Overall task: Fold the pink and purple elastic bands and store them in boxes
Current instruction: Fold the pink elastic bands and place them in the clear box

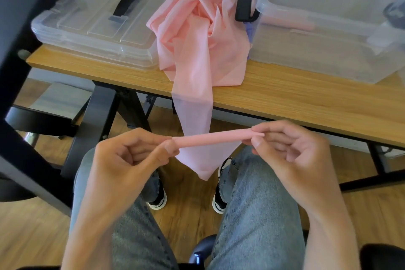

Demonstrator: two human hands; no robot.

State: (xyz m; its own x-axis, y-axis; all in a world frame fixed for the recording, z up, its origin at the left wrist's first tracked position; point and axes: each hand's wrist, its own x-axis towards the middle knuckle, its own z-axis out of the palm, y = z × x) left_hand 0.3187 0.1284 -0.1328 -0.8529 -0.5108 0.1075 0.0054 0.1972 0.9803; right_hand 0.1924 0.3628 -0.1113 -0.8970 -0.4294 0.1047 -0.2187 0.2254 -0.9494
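Above the knees, both hands pinch a rolled pink band [213, 138]
Left hand [129, 155] grips one end, right hand [291, 149] the other; the band's loose length heaps on the table [306, 98]

A wood-grain desk [285, 96] stands on black metal legs [103, 112] over a wooden plank floor [28, 226]. Below the desk edge, blue jeans [252, 215] cover two legs that end in black-and-white sneakers [220, 195] planted apart on the floor. A dark frame [19, 35] fills the left side.
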